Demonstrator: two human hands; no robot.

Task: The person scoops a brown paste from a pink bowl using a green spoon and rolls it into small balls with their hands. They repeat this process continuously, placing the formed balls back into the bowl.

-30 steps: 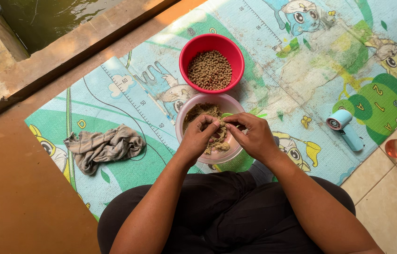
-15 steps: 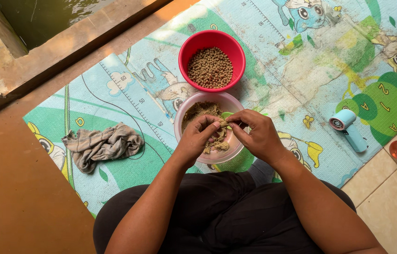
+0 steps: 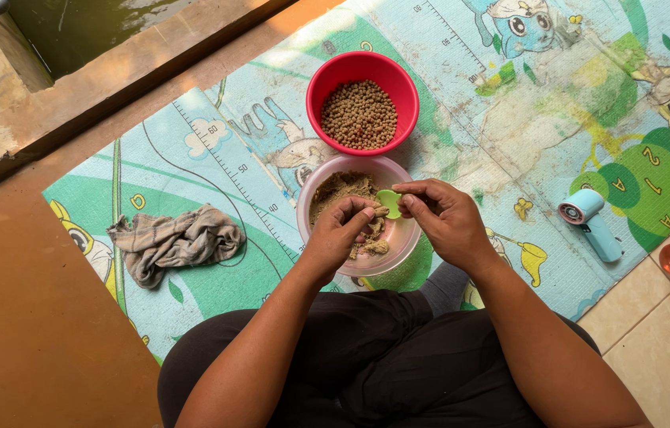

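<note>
While seated cross-legged in dark trousers on a cartoon play mat (image 3: 216, 150) spread over floor tiles, worked with both bare hands above a pink bowl (image 3: 398, 246) just in front of the knees. Held brownish mash (image 3: 343, 190) in that bowl, heaped toward its far-left side. Beyond it, touching or nearly touching its rim, a red bowl (image 3: 331, 71) filled with small brown pellets (image 3: 359, 115). Off to the left on the mat, well apart from the bowls, a crumpled grey rag (image 3: 172, 242). To the right, near the mat's edge, a small pale-blue handheld fan (image 3: 589, 222) lying on its side. Left hand (image 3: 339, 238) curled narrow, fingertips pinching a lump of mash over the bowl. Right hand (image 3: 446, 222) likewise closed, thumb and fingers gripping a small light-green scoop (image 3: 388, 202), close against the left fingertips.
</note>
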